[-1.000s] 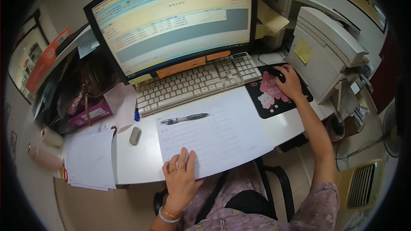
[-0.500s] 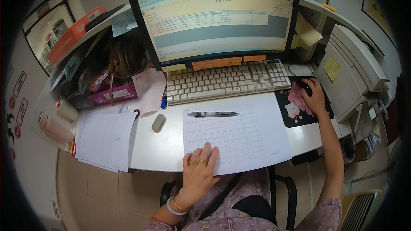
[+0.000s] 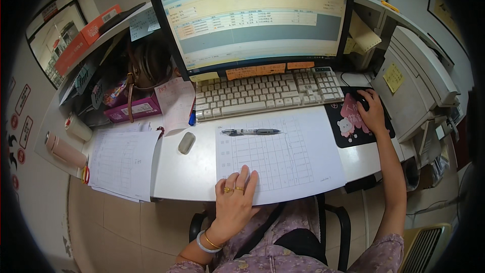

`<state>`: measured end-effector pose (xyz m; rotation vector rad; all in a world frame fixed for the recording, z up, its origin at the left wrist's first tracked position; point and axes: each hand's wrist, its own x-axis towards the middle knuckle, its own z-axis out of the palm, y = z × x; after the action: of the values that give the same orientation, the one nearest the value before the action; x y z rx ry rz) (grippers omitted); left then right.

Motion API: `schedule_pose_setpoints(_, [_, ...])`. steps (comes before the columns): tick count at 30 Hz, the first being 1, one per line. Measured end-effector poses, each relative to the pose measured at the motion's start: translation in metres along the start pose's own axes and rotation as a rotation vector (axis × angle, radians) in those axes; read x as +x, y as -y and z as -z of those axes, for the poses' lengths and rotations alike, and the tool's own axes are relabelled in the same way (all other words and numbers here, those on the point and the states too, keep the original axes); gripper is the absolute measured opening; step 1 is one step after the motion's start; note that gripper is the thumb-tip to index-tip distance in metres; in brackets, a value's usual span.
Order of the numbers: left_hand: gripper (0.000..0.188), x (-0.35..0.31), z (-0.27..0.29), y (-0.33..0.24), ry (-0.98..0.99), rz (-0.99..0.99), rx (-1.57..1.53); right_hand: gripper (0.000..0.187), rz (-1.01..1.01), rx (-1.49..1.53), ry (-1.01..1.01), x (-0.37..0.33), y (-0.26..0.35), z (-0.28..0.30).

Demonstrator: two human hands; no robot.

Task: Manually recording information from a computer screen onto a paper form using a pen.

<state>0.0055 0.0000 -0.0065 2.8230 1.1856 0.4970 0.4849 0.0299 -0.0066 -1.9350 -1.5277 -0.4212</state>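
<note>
My left hand lies on the lower left edge of a printed table sheet, fingers stretched out on the paper; the thumb is partly hidden at the desk's front edge. Rings and two bangles show on that hand and wrist. Across the upper part of the sheet lies a grey and black pen, untouched. Over at the right, my right hand is curved over a black computer mouse on a black mouse pad with a pink bear picture.
Behind the sheet stand a white keyboard and a large monitor. A grey oval object lies left of the sheet. Further left are stacked papers, scissors, a pink flask and a purple box. A printer borders the right side.
</note>
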Motion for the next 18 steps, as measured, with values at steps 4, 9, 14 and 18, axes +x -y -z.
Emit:
schedule_pose_setpoints(4, [0.095,-0.001,0.003,-0.003,-0.003,-0.009,0.004,0.038,0.003,0.004,-0.007,-0.001,-0.003,0.003])
schedule_pose_setpoints(9, [0.094,-0.003,0.001,0.001,-0.03,-0.001,-0.024,0.042,0.02,-0.044,0.017,0.001,0.012,0.004])
schedule_pose_setpoints(14, [0.094,0.0,0.0,0.001,-0.025,-0.009,-0.041,0.031,0.2,-0.212,-0.072,0.01,0.041,0.008])
schedule_pose_setpoints(18, [0.091,-0.003,0.001,0.002,-0.015,-0.004,-0.019,0.018,0.38,0.147,0.431,0.01,0.148,0.006])
